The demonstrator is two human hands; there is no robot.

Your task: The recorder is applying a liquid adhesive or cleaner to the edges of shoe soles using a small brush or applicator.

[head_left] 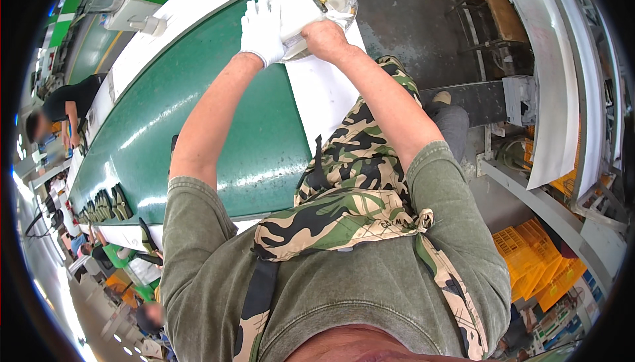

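Observation:
My left hand [262, 31], in a white glove, is raised over the table's white border with its fingers stretched and apart. Bare and closed, my right hand [325, 39] presses at the near side of a clear plastic bag or tub [344, 3] that has small yellow and white things in it. What its fingers pinch is hidden. Between the hands lies a pale white piece [297, 16], whose kind I cannot make out.
A green conveyor belt [225, 117] with a white border runs along my left, carrying several dark green shoe-like items [119, 202]. Co-workers [73, 107] stand along its far side. Yellow crates [529, 256] and a metal rack [529, 196] are at the right.

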